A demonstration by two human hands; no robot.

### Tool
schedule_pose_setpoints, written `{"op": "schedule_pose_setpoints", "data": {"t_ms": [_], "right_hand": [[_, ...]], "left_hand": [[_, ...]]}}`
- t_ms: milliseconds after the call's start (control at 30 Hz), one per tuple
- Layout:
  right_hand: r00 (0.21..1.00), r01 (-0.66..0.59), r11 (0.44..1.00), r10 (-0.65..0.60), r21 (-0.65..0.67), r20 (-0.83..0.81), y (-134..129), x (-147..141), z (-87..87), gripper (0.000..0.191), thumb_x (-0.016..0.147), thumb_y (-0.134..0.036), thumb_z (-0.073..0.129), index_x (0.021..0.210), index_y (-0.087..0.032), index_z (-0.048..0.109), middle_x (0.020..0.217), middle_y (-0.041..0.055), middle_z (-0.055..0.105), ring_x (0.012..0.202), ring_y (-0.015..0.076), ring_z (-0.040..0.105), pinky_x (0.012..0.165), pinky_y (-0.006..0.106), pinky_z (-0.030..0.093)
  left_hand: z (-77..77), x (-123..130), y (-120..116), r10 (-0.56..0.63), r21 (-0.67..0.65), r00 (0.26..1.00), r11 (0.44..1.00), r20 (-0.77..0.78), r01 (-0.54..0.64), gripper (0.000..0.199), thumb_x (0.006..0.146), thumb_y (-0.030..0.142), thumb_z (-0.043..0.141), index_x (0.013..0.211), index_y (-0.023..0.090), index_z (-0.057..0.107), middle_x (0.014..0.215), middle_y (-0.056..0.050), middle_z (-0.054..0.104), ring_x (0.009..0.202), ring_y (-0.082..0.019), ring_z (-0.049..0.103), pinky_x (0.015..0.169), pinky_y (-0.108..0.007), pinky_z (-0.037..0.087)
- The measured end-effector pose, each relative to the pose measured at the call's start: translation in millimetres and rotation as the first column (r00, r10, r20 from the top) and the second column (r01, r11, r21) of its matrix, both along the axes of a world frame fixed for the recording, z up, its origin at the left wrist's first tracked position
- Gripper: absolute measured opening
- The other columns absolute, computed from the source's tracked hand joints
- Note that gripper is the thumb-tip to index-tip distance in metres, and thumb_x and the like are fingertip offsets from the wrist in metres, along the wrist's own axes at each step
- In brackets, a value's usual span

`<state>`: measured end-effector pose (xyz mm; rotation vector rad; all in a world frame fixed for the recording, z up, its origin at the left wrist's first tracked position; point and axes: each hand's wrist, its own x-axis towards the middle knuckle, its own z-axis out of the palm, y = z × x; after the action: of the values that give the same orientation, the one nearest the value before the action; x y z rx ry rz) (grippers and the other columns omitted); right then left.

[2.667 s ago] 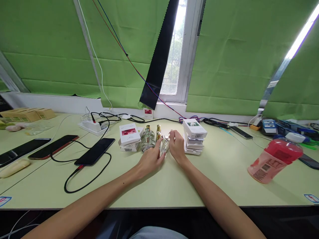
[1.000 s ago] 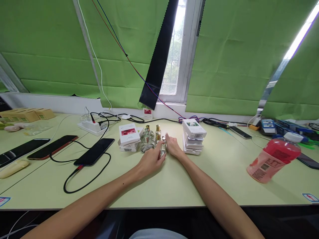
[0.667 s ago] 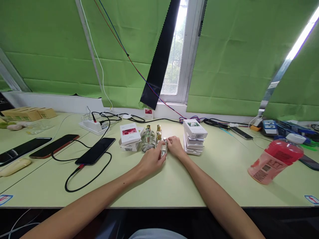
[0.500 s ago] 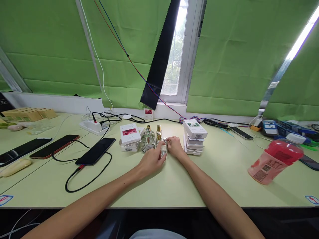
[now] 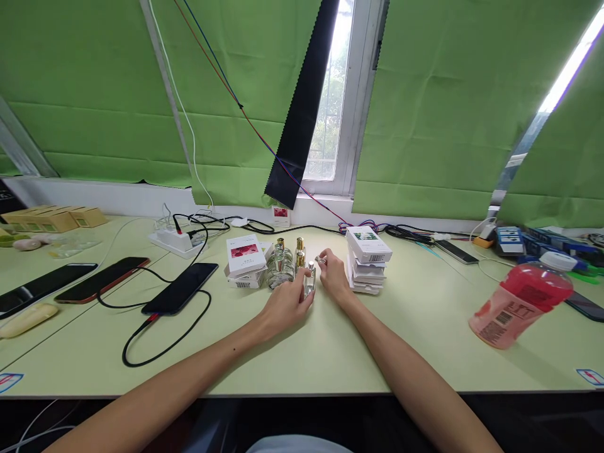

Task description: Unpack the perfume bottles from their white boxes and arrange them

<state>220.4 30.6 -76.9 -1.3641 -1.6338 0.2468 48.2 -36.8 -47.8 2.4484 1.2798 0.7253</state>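
Observation:
My left hand point(image 5: 285, 302) is wrapped round a small clear glass perfume bottle point(image 5: 309, 284), which stands upright near the middle of the table. Just to its right, my right hand point(image 5: 333, 275) pinches a small shiny cap point(image 5: 321, 260), apart from the bottle's top. Round glass perfume bottles point(image 5: 279, 270) with gold tops are grouped behind and left of my left hand, next to slim gold-topped bottles point(image 5: 301, 251). White boxes with a red picture point(image 5: 246, 255) lie stacked to their left. Another stack of white boxes point(image 5: 369, 245) rises beside my right hand.
On the left lie several phones point(image 5: 180, 288), one on a black cable, and a white power strip point(image 5: 174, 240). A pink drink bottle point(image 5: 521, 302) tilts at the right. Black cables point(image 5: 406, 233) run along the wall, and small yellow boxes point(image 5: 54, 218) sit at the far left.
My right hand has moved slightly right, lifting the cap away from the small bottle, whose top now shows. My left hand keeps its hold on the bottle.

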Motion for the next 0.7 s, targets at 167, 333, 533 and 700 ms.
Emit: {"op": "schedule_pose_setpoints", "data": {"t_ms": [167,333,533,700], "right_hand": [[0.992,0.032,0.984,-0.01,0.176,-0.129,-3,-4,5.6,0.012,0.09,-0.017,0.052,0.099,-0.019,0.06,0.083,0.0051,0.068,0.076,0.0201,0.064,0.073,0.031,0.049],[0.982,0.048,0.954,0.009,0.297,-0.189,-8,-7,10.7,0.02,0.095,-0.026,0.048,0.099,-0.018,0.066,0.095,0.01,0.071,0.084,0.0209,0.065,0.079,0.034,0.053],[0.966,0.064,0.934,0.031,0.353,-0.257,-17,-11,19.2,0.026,0.099,-0.031,0.045,0.109,-0.018,0.066,0.1,0.01,0.07,0.09,0.0207,0.066,0.083,0.035,0.053],[0.933,0.062,0.941,0.064,0.333,-0.355,-20,-15,21.3,0.022,0.098,-0.041,0.052,0.099,-0.019,0.057,0.087,0.0047,0.067,0.079,0.0179,0.064,0.074,0.031,0.052]], "left_hand": [[0.0,0,0,0.017,0.016,1.0,1.0,-0.009,-0.017,0.035,0.096,0.035,0.046,0.127,0.02,0.044,0.063,0.004,0.06,0.058,-0.019,0.056,0.058,-0.028,0.031],[0.4,0,1,0.01,0.007,1.0,1.0,0.004,-0.01,0.035,0.096,0.036,0.045,0.127,0.02,0.045,0.061,0.005,0.059,0.058,-0.019,0.055,0.058,-0.029,0.032],[0.6,0,2,0.018,-0.002,1.0,1.0,-0.007,-0.018,0.036,0.096,0.035,0.045,0.129,0.021,0.045,0.061,0.005,0.059,0.057,-0.018,0.054,0.058,-0.028,0.031],[-0.3,-1,4,0.031,0.008,0.999,0.999,-0.027,-0.031,0.036,0.095,0.033,0.044,0.129,0.02,0.044,0.063,0.004,0.061,0.058,-0.018,0.054,0.058,-0.028,0.031]]}}
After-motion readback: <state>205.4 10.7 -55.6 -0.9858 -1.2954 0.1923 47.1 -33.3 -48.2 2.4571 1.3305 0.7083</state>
